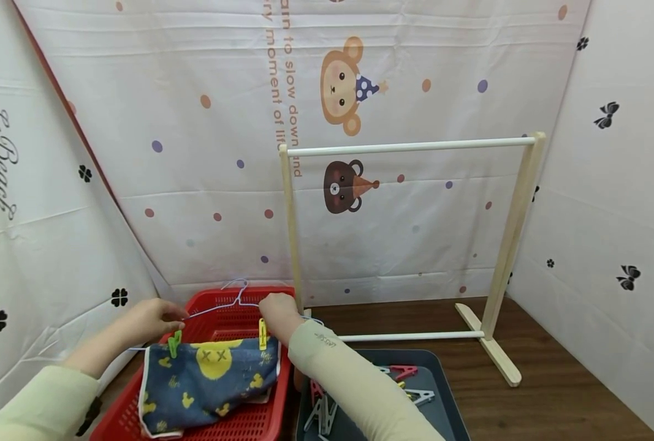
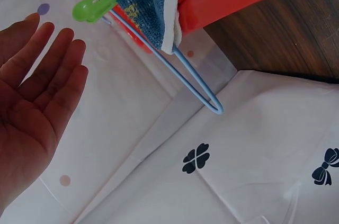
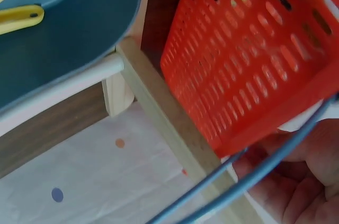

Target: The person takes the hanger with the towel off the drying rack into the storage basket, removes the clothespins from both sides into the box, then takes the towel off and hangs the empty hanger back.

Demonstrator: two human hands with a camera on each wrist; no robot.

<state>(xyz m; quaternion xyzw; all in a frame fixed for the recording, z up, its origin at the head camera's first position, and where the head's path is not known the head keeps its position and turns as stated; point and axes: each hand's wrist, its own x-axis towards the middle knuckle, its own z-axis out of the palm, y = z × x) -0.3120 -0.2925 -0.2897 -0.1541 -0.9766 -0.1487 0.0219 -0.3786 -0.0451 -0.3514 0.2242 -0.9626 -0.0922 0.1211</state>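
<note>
A light-blue wire clothes hanger (image 1: 239, 301) is held above the red basket (image 1: 194, 306). From it hangs a dark-blue cloth (image 1: 205, 373) with yellow figures and white edging, fastened by a green clothespin (image 1: 174, 344) and a yellow clothespin (image 1: 263, 334). My right hand (image 1: 279, 313) grips the hanger's right side; in the right wrist view, curled fingers (image 3: 296, 176) show beside the blue wire. Beside the green clothespin is my left hand (image 1: 152, 321), near the hanger's left side. The left wrist view shows this hand (image 2: 39, 91) with extended fingers, apart from the clothespin.
A wooden drying rack (image 1: 511, 245) with white bars stands behind and to the right. Below my right forearm sits a dark grey tray (image 1: 442, 380) with several clothespins (image 1: 322, 413). Printed white cloth walls (image 1: 415, 233) surround the brown table (image 1: 553, 367).
</note>
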